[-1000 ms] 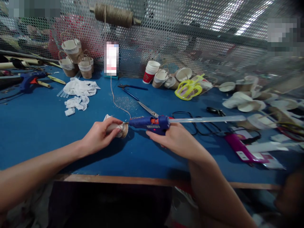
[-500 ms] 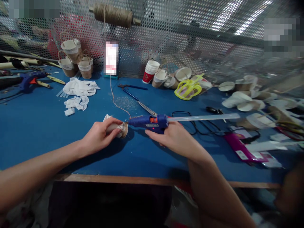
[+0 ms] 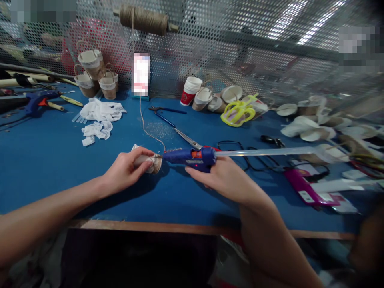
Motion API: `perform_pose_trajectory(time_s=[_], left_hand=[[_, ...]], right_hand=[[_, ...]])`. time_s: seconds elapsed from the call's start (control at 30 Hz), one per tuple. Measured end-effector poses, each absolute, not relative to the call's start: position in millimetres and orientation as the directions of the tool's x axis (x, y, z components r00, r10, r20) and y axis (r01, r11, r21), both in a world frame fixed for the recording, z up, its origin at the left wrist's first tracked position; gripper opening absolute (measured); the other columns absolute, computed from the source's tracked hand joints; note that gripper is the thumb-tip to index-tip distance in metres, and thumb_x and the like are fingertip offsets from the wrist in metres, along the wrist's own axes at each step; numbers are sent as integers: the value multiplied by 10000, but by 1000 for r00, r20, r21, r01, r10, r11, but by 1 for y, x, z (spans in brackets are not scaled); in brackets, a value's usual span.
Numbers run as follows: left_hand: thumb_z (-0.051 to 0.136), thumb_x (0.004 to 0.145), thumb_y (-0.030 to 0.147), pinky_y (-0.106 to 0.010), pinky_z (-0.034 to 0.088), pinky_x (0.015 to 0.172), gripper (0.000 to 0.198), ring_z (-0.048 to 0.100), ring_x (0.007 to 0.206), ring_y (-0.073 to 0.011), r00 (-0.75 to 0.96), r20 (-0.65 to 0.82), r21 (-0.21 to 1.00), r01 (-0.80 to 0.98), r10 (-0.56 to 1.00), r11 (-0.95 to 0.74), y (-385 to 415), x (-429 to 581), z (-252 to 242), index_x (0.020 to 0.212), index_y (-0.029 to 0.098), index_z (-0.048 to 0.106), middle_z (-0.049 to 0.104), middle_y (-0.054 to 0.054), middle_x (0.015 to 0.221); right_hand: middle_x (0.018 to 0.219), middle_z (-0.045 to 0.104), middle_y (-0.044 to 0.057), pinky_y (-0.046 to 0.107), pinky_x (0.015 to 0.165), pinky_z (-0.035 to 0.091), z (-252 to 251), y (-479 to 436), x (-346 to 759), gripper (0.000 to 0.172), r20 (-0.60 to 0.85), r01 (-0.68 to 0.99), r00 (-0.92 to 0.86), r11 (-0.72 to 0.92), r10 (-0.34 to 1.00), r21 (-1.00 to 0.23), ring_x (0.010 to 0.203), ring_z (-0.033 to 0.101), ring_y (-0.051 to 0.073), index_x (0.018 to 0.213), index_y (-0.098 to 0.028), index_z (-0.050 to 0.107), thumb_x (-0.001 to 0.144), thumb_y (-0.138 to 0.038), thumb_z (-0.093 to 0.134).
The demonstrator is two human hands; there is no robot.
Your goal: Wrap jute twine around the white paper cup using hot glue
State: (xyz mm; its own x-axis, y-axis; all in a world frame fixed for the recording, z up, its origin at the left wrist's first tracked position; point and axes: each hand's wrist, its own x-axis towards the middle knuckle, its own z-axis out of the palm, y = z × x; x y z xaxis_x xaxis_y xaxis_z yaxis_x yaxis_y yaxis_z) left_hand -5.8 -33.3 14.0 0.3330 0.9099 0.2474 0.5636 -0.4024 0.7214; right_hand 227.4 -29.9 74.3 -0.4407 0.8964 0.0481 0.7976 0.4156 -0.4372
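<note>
My left hand point(image 3: 126, 171) is wrapped round a small paper cup point(image 3: 149, 161) lying on its side on the blue table point(image 3: 45, 160), its bottom partly wound with brown twine. My right hand point(image 3: 223, 178) grips a blue glue gun point(image 3: 192, 156) whose nozzle touches the cup's twine-wound end. A long clear glue stick point(image 3: 264, 151) pokes out of the gun's back to the right. A twine strand point(image 3: 144, 124) runs from the cup up to a twine spool point(image 3: 144, 19) on the mesh wall.
Scissors point(image 3: 177, 128) lie just behind the gun. White scraps point(image 3: 99, 114) and twine-wrapped cups point(image 3: 93, 74) sit at back left beside another glue gun point(image 3: 39, 100). Paper cups point(image 3: 207, 96), a yellow frame point(image 3: 238, 112), cables and a pink packet point(image 3: 306, 190) crowd the right. The table's wooden front edge point(image 3: 180, 228) is close.
The glue gun and my right hand shifted slightly left, then back right; the nozzle stays at the cup. My left hand has held still.
</note>
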Motion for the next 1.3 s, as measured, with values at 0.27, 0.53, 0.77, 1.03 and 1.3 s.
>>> perform_pose_trajectory(time_s=[0.27, 0.53, 0.77, 1.03, 1.3], left_hand=[[466, 853, 273, -210, 429, 529, 227, 587, 583, -121, 324, 250, 737, 547, 912, -397, -33, -4, 17, 1001, 152, 589, 680, -28, 765], [466, 846, 277, -205, 408, 506, 244, 561, 551, -112, 315, 247, 739, 550, 916, -389, -33, -5, 16, 1004, 142, 594, 672, -29, 742], [468, 845, 274, -203, 413, 510, 237, 567, 559, -111, 315, 266, 734, 546, 911, -404, -33, -5, 16, 993, 140, 593, 671, -33, 752], [461, 846, 286, -212, 421, 524, 245, 580, 580, -119, 309, 257, 735, 553, 916, -393, -32, -5, 16, 996, 142, 592, 676, -39, 772], [465, 845, 288, -208, 427, 532, 242, 593, 591, -122, 304, 260, 737, 551, 916, -392, -32, -5, 16, 993, 143, 591, 681, -35, 780]], right_hand=[[646, 593, 1, 260, 552, 385, 73, -33, 228, 104, 25, 805, -432, 398, 902, -440, 593, 535, 143, 735, -186, 581, 749, -273, 525], [688, 603, 16, 272, 593, 394, 72, -34, 228, 106, 7, 817, -425, 386, 905, -427, 667, 565, 166, 743, -190, 592, 751, -270, 522], [746, 620, 40, 290, 625, 410, 76, -36, 226, 147, -63, 859, -387, 335, 920, -386, 718, 574, 187, 794, -186, 603, 759, -291, 507], [681, 611, 35, 282, 573, 400, 77, -37, 225, 149, -77, 878, -380, 333, 922, -343, 657, 565, 184, 752, -184, 613, 742, -295, 514], [717, 626, 35, 278, 589, 409, 76, -37, 225, 150, -54, 874, -374, 332, 926, -354, 686, 579, 185, 768, -185, 624, 741, -296, 527]])
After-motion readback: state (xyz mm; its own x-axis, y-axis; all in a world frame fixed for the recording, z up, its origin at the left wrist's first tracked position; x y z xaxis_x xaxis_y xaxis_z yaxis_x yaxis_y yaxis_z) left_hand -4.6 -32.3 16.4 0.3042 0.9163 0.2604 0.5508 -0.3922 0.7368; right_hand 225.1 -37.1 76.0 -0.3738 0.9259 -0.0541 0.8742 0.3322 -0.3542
